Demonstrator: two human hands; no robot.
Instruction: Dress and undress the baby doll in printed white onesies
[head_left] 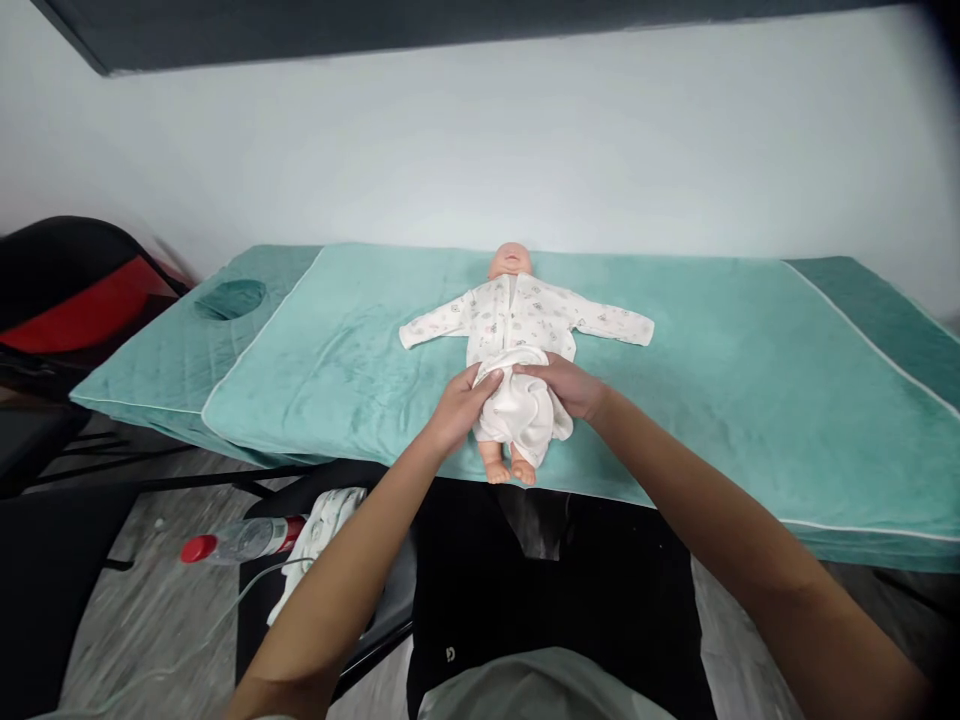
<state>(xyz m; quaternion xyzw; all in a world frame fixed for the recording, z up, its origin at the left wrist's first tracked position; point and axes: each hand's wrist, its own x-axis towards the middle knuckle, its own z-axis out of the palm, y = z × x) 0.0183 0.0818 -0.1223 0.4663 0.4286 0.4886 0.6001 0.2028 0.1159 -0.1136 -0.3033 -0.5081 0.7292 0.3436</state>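
A baby doll (pixel 512 258) lies on its back on the bed, its feet (pixel 498 470) toward me. It wears a white printed baby top (pixel 517 315) with both sleeves spread out sideways. White baby pants (pixel 519 410) are bunched around its hips and legs, and the bare feet stick out below. My left hand (pixel 463 405) grips the pants at the waist on the left side, thumb on top. On the right side, my right hand (pixel 566 384) pinches the same waist, its thumb close to the left one. Fingers under the cloth are hidden.
A massage bed with a green cover (pixel 735 400) runs along the wall, with a face hole (pixel 230 299) at its left end. Below my left arm, a bottle with a red cap (pixel 247 540) and folded white cloth (pixel 319 530) lie on a black chair. Another chair (pixel 82 290) stands left.
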